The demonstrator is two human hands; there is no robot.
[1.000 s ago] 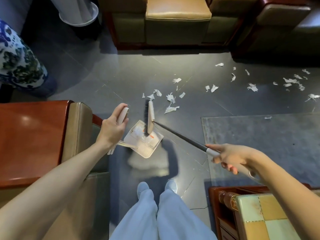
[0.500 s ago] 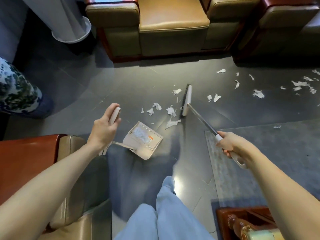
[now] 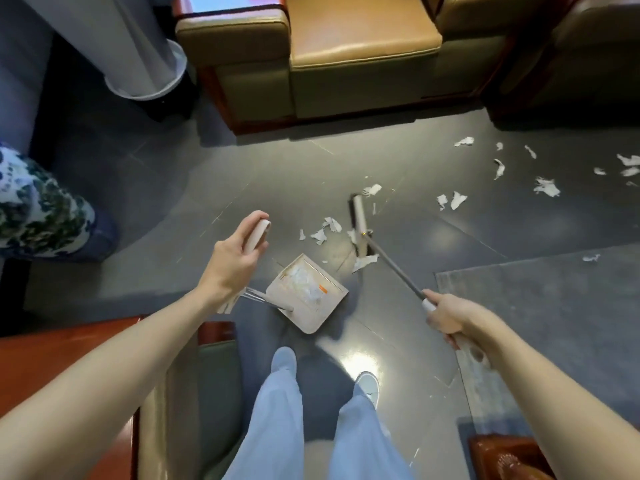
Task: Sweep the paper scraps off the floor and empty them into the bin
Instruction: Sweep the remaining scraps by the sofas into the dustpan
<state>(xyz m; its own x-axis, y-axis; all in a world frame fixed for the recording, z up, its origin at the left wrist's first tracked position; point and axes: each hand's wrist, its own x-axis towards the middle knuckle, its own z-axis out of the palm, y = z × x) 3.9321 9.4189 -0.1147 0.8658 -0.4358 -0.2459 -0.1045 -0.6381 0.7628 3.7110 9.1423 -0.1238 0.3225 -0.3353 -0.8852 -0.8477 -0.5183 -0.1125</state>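
In the head view, the left hand point(image 3: 235, 258) was curled round the upright beige handle point(image 3: 257, 235) of a beige plastic dustpan point(image 3: 313, 322). The dustpan sat on the grey tiled floor point(image 3: 277, 188) just ahead of the person's feet, its mouth facing far and right, and it already held some torn white paper point(image 3: 304, 284).

The right hand point(image 3: 450, 315) gripped the white end of a long broom point(image 3: 393, 266) with a dark grey pole, fingers wrapped fully round it. The broom's narrow beige head point(image 3: 360, 220) rested on the floor, just beyond and right of the dustpan's mouth.

A cluster of white paper scraps point(image 3: 323, 233) lay between the head and the dustpan, one larger piece point(image 3: 365, 262) just beside the pan's right corner. More scraps point(image 3: 545, 187) were scattered well apart at the far right.

A grey rug point(image 3: 554, 306) lay to the right, a tan leather armchair point(image 3: 346, 53) stood at the far side, and a blue-and-white patterned vase point(image 3: 38, 209) stood at the left.
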